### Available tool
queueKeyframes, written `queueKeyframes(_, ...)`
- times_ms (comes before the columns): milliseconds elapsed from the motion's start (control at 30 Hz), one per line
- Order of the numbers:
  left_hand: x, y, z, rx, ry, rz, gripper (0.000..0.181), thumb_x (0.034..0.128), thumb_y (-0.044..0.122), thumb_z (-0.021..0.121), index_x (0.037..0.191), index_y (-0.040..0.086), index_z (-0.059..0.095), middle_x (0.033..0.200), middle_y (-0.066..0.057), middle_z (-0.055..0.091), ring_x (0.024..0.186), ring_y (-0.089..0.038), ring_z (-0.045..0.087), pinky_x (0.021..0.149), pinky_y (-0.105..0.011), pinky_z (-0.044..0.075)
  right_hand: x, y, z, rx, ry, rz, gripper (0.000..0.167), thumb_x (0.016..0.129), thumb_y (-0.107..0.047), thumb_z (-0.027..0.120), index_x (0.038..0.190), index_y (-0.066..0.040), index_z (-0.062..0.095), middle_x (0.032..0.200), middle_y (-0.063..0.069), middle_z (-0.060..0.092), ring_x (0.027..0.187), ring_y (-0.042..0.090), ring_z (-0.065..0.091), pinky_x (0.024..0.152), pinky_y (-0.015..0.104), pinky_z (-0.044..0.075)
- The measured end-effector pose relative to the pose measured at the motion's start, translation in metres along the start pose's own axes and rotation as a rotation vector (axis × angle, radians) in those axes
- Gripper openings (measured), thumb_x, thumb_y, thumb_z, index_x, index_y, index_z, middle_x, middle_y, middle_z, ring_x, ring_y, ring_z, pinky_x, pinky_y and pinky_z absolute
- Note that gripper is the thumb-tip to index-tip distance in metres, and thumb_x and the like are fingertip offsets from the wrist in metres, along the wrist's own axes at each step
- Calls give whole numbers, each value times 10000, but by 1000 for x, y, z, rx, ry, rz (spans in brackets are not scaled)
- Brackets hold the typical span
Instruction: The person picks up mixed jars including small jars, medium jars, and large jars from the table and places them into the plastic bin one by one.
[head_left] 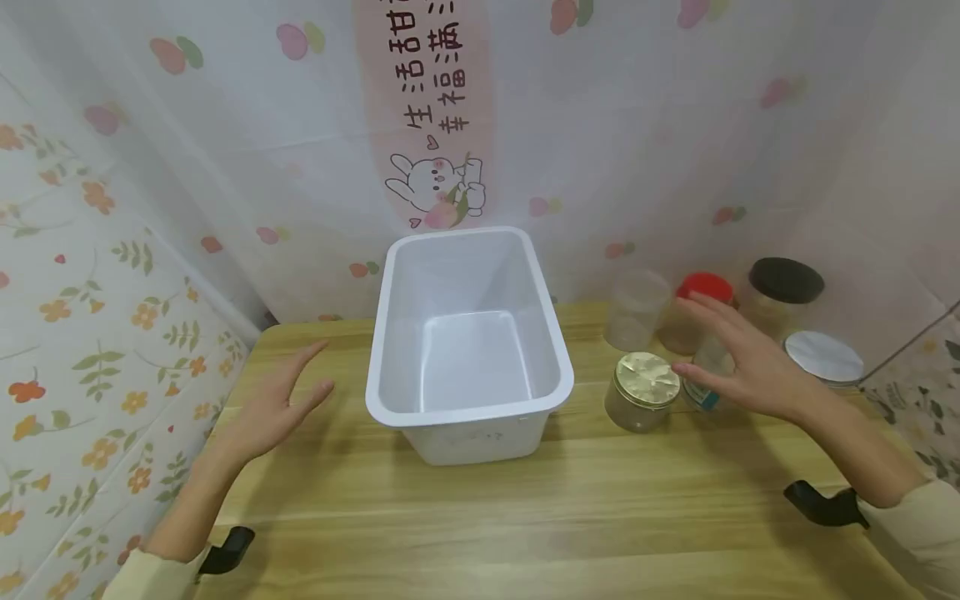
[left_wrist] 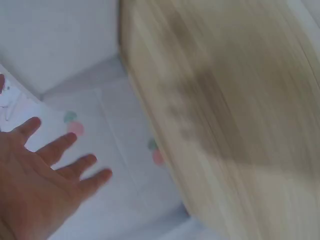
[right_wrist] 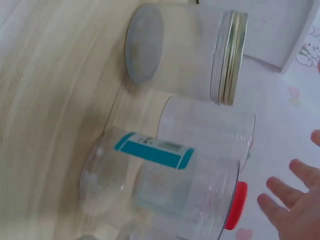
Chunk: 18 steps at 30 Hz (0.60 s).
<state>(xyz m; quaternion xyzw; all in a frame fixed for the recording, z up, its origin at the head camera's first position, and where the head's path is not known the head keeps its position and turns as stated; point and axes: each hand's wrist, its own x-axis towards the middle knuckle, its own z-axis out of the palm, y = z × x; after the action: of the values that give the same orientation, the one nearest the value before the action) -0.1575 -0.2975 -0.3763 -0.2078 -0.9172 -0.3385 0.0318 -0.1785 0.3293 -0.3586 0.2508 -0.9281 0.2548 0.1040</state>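
My left hand [head_left: 264, 415] hovers above the table's left side, fingers spread and holding nothing; the left wrist view shows its fingers apart too. Over a group of clear jars at the right, my right hand [head_left: 753, 371] is held in the air with fingers extended and no grip on anything. Nearest its thumb stands a jar with a gold lid [head_left: 647, 379]. Partly under the hand is a clear jar with a blue label [right_wrist: 155, 150]. Behind these are a clear jar [head_left: 636, 312] and a jar with a red lid [head_left: 708, 287].
A white plastic bin [head_left: 468, 419] with nothing inside stands at the middle back of the wooden table [head_left: 480, 525]. Farther right are a black-lidded jar [head_left: 786, 280] and one with a silvery top [head_left: 825, 357]. Patterned curtains [head_left: 600, 125] hang behind and beside the table.
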Motion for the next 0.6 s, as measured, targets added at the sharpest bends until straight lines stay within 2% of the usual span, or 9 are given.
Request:
queueKeyframes(100,4,10,9,-209,24,21,595,1073,165,502,1607,111,247,1592,-214,301,1432,-473,263,1089,-602,292,-1,-1,4,51,40,-20,920,820,-202,855,1587,-173,348,1608,147,298,1450,364,267,1095,641,236)
queueKeyframes(200,9,21,17,-399,35,35,590,1079,101,441,1620,150,211,1602,-225,265,1442,-464,243,1100,-523,311,-1,-1,9,95,80,-28,952,791,-137,876,1582,-134,347,1590,117,341,1435,225,301,1129,382,278)
queueKeyframes(300,15,32,25,-536,31,39,601,1080,105,409,1629,182,178,1621,-231,204,1463,-455,185,1110,-577,260,-2,-3,15,141,110,-24,983,763,-83,894,1578,-105,344,1576,90,365,1403,101,325,1048,152,281)
queueKeyframes(333,17,35,28,-563,30,46,605,1077,109,408,1630,192,177,1628,-223,189,1468,-451,168,1103,-627,231,-3,-5,17,146,120,-22,990,755,-79,900,1577,-104,348,1572,81,373,1388,78,342,1015,106,285)
queueKeyframes(400,21,39,32,-596,28,67,613,1071,121,415,1630,207,179,1641,-204,165,1478,-446,136,1074,-705,188,-5,-7,21,166,127,-18,997,744,-71,907,1574,-101,354,1568,81,382,1378,95,371,1008,101,302)
queueKeyframes(467,25,42,36,-609,23,101,626,1060,124,436,1629,209,188,1650,-171,162,1487,-425,124,1068,-715,187,-7,-10,24,182,117,-19,1012,739,-74,912,1579,-117,349,1572,88,376,1383,132,377,1006,107,313)
queueKeyframes(533,29,43,40,-617,15,142,640,1047,113,461,1626,182,195,1654,-152,169,1492,-401,132,1084,-678,210,-9,-12,27,204,96,-20,1034,735,-78,916,1587,-146,335,1577,93,365,1390,153,368,1013,116,311)
queueKeyframes(600,33,43,44,-623,13,173,651,1034,102,485,1620,143,205,1647,-150,190,1489,-384,162,1111,-564,270,-10,-13,29,222,75,-24,1061,728,-82,923,1595,-172,317,1583,107,349,1409,144,334,1024,121,298)
